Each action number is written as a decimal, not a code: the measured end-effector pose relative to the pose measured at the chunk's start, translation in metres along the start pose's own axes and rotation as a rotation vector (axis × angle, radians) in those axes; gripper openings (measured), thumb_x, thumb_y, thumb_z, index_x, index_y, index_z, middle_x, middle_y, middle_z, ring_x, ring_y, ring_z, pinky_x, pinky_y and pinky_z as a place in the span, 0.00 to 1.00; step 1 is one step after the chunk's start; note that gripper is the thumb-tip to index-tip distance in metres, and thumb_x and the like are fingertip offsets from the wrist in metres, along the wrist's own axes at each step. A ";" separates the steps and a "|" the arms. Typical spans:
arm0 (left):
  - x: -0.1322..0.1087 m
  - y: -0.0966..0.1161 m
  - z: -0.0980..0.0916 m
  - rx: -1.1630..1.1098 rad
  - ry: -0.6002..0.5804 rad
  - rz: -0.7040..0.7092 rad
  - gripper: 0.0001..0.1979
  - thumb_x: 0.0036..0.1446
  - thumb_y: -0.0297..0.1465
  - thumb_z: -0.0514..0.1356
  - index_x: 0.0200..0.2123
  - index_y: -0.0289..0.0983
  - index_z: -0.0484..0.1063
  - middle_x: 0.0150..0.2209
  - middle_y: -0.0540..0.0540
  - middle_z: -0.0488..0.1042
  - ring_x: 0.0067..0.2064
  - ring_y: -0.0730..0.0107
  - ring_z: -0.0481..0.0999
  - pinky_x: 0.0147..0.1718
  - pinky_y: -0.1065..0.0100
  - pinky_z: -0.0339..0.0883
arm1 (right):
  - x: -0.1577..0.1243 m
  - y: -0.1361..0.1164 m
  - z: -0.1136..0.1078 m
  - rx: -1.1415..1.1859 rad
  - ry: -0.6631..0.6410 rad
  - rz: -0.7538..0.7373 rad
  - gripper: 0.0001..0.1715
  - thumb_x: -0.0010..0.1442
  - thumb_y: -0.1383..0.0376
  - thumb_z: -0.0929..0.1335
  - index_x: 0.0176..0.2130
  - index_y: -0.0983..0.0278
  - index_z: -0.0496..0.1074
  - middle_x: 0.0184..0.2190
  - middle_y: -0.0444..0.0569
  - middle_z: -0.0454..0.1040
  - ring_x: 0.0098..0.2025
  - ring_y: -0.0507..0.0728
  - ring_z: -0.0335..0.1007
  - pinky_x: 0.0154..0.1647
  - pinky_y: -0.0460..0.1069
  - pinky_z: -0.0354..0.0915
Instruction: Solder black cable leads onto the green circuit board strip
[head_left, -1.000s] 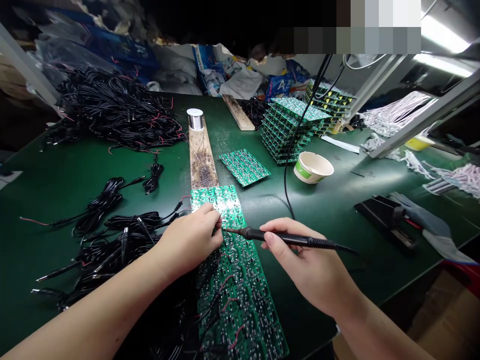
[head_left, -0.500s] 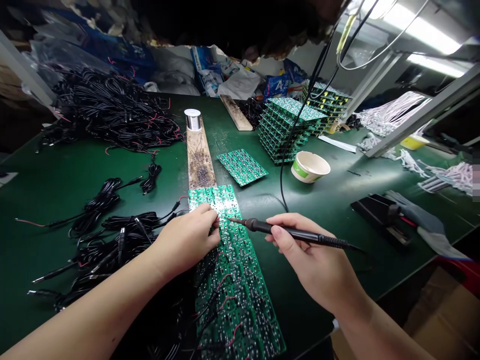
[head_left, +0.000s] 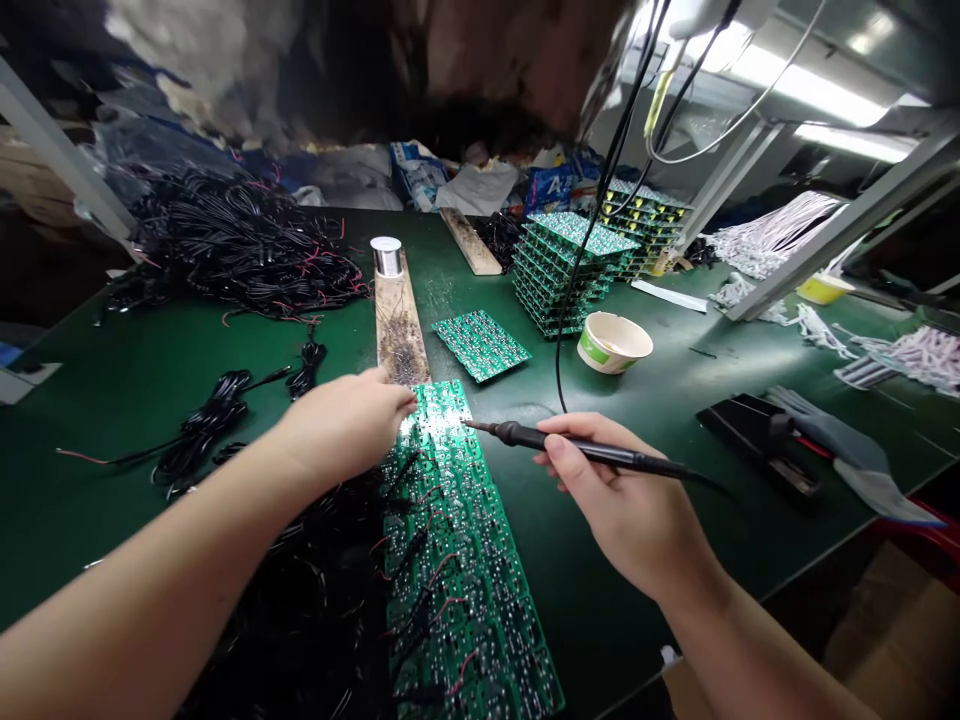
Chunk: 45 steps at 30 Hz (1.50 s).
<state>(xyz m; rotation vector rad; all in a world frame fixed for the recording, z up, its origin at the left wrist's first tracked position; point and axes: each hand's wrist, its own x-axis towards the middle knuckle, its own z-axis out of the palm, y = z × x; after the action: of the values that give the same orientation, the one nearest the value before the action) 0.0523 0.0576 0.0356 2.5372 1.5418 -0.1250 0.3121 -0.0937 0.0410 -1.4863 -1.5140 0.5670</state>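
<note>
Behind left hand [head_left: 351, 418], part-hidden circuit board [head_left: 474, 535]

- The green table [head_left: 645, 395] is carrying all items listed here.
- A dark cable heap [head_left: 225, 235] is lying at far left; a coiled cable [head_left: 214, 410] is resting nearer.
- A speckled plank [head_left: 397, 330] is meeting the far end of a long circuit panel [head_left: 480, 540].
- A second plank [head_left: 471, 242] is lying farther back.
- A single circuit board [head_left: 481, 345] is lying between the speckled plank and a paper bowl [head_left: 615, 342].
- A board stack [head_left: 546, 285] is standing just behind the bowl.
</note>
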 end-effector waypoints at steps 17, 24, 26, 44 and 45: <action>-0.008 0.012 0.016 -0.738 -0.044 -0.116 0.19 0.56 0.38 0.56 0.49 0.41 0.75 0.50 0.43 0.85 0.50 0.55 0.84 0.44 0.60 0.77 | 0.003 0.012 -0.007 0.051 0.011 0.031 0.11 0.74 0.55 0.70 0.48 0.56 0.81 0.37 0.45 0.84 0.37 0.56 0.83 0.35 0.48 0.78; -0.011 0.012 0.025 -0.587 0.078 -0.022 0.16 0.63 0.40 0.56 0.45 0.42 0.80 0.49 0.45 0.83 0.51 0.55 0.81 0.53 0.56 0.73 | 0.005 0.012 0.012 0.173 0.064 0.014 0.11 0.73 0.55 0.71 0.50 0.55 0.81 0.39 0.45 0.83 0.34 0.53 0.81 0.31 0.46 0.79; -0.011 0.012 0.032 -0.483 0.233 0.056 0.17 0.66 0.40 0.55 0.44 0.40 0.82 0.53 0.42 0.81 0.54 0.54 0.79 0.56 0.55 0.72 | 0.011 0.013 0.030 0.227 0.058 -0.009 0.11 0.73 0.56 0.70 0.50 0.55 0.81 0.41 0.46 0.81 0.36 0.54 0.82 0.32 0.47 0.81; -0.014 0.013 0.034 -0.747 0.121 0.100 0.16 0.69 0.45 0.57 0.40 0.43 0.81 0.40 0.49 0.85 0.42 0.60 0.81 0.43 0.63 0.70 | 0.058 0.022 0.105 0.299 -0.090 -0.032 0.23 0.63 0.70 0.69 0.56 0.54 0.71 0.52 0.49 0.75 0.47 0.55 0.79 0.45 0.51 0.77; -0.014 0.013 0.034 -0.780 0.128 0.087 0.16 0.68 0.45 0.58 0.41 0.43 0.81 0.41 0.49 0.85 0.43 0.60 0.81 0.44 0.63 0.70 | 0.059 0.022 0.105 0.288 -0.096 -0.027 0.23 0.63 0.70 0.69 0.56 0.54 0.72 0.52 0.49 0.75 0.45 0.54 0.79 0.44 0.51 0.77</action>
<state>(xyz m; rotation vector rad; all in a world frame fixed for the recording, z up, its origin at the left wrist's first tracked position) 0.0581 0.0335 0.0062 1.9918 1.1842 0.5501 0.2441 -0.0065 -0.0106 -1.2303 -1.4527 0.8135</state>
